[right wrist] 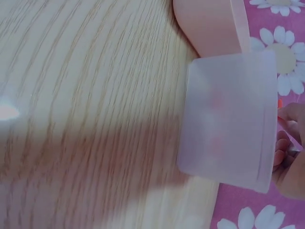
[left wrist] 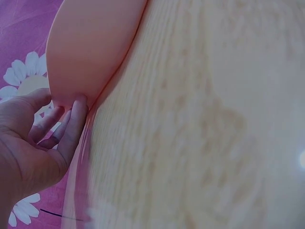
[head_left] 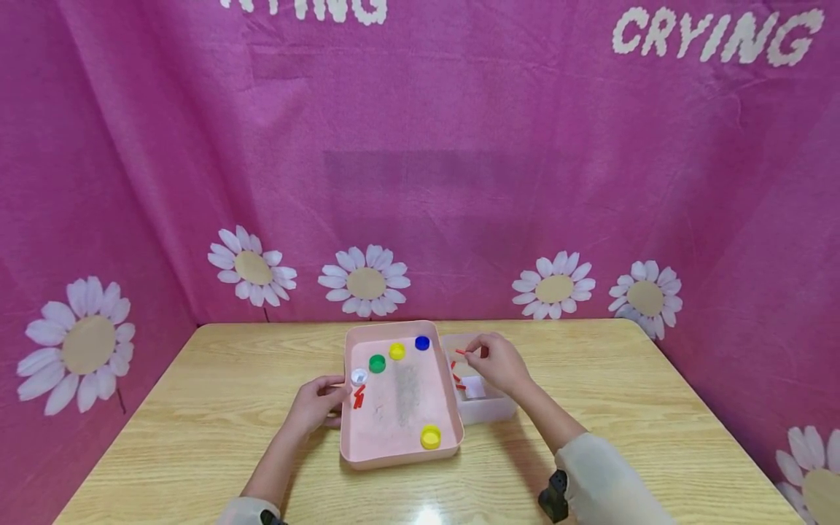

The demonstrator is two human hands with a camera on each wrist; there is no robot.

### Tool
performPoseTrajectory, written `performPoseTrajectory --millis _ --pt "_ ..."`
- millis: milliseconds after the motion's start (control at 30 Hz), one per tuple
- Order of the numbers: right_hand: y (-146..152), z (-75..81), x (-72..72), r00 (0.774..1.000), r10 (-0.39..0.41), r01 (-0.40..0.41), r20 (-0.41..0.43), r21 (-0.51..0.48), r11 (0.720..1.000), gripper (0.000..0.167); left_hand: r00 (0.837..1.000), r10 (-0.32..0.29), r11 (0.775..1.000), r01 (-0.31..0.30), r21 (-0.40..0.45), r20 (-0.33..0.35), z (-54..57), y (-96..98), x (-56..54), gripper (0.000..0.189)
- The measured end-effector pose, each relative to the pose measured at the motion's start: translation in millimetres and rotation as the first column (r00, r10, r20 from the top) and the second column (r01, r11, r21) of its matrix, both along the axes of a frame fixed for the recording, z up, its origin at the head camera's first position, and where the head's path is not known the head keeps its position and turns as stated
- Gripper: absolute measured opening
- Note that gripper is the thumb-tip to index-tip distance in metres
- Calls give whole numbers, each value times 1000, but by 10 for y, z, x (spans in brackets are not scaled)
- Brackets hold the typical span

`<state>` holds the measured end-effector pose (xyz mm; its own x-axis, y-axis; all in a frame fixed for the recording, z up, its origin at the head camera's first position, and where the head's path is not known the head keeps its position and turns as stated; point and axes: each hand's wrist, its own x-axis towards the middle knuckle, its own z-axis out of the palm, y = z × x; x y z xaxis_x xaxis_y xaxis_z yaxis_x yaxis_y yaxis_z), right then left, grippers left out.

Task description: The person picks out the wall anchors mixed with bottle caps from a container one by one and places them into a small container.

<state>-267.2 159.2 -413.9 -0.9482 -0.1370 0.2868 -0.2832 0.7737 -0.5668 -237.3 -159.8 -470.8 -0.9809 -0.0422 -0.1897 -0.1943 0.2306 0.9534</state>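
Left hand [head_left: 320,402]: grips the left wall of the pink tray [head_left: 387,419], thumb at the rim, the other fingers lower and partly hidden in the head view.
Right hand [head_left: 499,362]: well apart from the left, pinches 1 red stick [head_left: 461,352] above the translucent bin [head_left: 488,413]; in the right wrist view the bin hides part of this hand and the frame edge cuts it off.
Translucent bin: stands just right of the tray; loose red sticks [head_left: 457,378] lie along its left side, a white square [head_left: 474,387] near them; through its cloudy wall they show only as pink blurs.
Tray, left side: small red pile [head_left: 359,397] just nearer than the white cap [head_left: 359,376], whose contents are hard to make out; the pile's count is unclear.
Other caps: green [head_left: 377,364], yellow and blue toward the far side; 1 more yellow at near right.
Backdrop [head_left: 420,197] writing: "CRYING" at far right; another word, cropped at the top, is only partly legible.
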Motion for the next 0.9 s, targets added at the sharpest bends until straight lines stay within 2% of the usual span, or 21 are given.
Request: performPoseTrajectory --millis 133,400,900 --pt "40 -16 -17 999 -24 24 27 -6 1000 7 1000 2 1000 -2 11 4 -4 0 1 38" --pt "53 -62 -59 999 -44 44 14 -18 999 7 1000 -1 1000 1 14 -1 -4 12 -3 39" --pt "-88 -166 -69 986 -163 163 37 11 987 11 1000 -3 1000 3 6 4 -14 -8 -2 40"
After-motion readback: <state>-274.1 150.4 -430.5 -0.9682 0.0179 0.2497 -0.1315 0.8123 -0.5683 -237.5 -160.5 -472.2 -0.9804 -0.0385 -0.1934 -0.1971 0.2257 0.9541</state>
